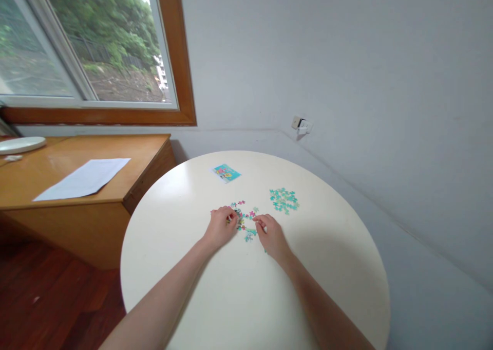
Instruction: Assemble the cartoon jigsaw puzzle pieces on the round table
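Your left hand [222, 226] and right hand [271, 234] are apart, both curled, grip unclear | multicoloured jigsaw pieces [241, 218] between them | teal-green jigsaw pieces [284, 200] beyond your right | picture card [226, 173] farther out on the round white table [162, 257]

The puzzle pieces [240, 220] are teal, green and pink, the table [242, 298] cream.

Cream-white round table [231, 298], with a smooth, slightly glossy top. Bears, toward the far edge, a small rectangular teal picture card [226, 173], lying flat and askew. Holds, right of centre, a loose cluster of teal and pale-green jigsaw pieces [284, 201]. Holds, near centre, a scatter of mixed pink, teal, yellow and dark jigsaw pieces [242, 219], partly hidden. Keeps both groups apart, nearer than the card.
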Action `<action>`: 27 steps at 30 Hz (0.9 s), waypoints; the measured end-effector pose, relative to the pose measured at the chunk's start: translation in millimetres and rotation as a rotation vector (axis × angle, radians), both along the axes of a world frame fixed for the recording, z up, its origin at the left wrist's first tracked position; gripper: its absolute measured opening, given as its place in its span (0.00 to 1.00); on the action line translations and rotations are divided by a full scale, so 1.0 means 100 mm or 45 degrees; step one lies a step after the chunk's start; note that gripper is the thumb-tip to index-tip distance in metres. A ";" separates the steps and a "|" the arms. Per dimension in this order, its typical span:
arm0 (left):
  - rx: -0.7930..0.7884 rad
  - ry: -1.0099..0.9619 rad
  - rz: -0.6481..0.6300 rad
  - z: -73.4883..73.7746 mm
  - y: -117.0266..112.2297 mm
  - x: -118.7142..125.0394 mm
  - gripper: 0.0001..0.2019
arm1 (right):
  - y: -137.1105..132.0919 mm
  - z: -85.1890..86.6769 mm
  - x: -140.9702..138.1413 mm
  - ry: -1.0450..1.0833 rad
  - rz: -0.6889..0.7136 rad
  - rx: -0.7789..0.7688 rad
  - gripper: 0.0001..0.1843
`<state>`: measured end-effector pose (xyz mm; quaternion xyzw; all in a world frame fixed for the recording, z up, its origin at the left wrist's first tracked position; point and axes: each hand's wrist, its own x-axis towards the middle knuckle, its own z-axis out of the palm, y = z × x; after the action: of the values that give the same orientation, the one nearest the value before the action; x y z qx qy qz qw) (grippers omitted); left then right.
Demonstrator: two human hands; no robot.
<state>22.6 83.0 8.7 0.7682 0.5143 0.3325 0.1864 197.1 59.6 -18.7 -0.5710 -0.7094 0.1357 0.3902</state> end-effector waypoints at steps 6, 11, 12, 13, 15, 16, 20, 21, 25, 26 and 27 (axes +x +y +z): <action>0.017 -0.029 0.055 -0.06 0.06 -0.04 0.07 | 0.01 -0.02 0.01 0.028 -0.003 0.009 0.11; 0.053 -0.048 0.105 -0.11 0.11 -0.09 0.07 | 0.01 -0.02 0.01 0.038 -0.005 0.013 0.12; 0.050 -0.049 0.116 -0.11 0.11 -0.10 0.07 | 0.01 -0.02 0.01 0.037 -0.006 0.014 0.12; 0.045 -0.048 0.127 -0.11 0.12 -0.10 0.07 | 0.01 -0.02 0.01 0.036 -0.007 0.015 0.12; 0.034 -0.050 0.155 -0.10 0.12 -0.11 0.07 | 0.01 -0.02 0.01 0.039 -0.006 0.017 0.12; 0.032 -0.057 0.169 -0.11 0.13 -0.12 0.08 | 0.02 -0.02 0.01 0.043 -0.004 0.017 0.12; 0.026 -0.100 0.244 -0.12 0.17 -0.14 0.09 | 0.02 -0.02 0.01 0.055 -0.001 0.024 0.12; 0.020 -0.109 0.269 -0.12 0.18 -0.15 0.09 | 0.02 -0.02 0.01 0.056 0.000 0.027 0.12; -0.016 -0.153 0.348 -0.13 0.21 -0.19 0.10 | 0.02 -0.02 0.02 0.066 0.003 0.039 0.11; -0.025 -0.163 0.356 -0.14 0.22 -0.19 0.10 | 0.02 -0.02 0.02 0.068 0.003 0.040 0.11; -0.033 -0.172 0.361 -0.14 0.23 -0.20 0.10 | 0.02 -0.02 0.02 0.070 0.002 0.040 0.11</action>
<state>2.8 105.7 -5.3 0.6613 0.6082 0.3998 0.1815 198.7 61.3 -20.3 -0.5604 -0.7009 0.1405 0.4183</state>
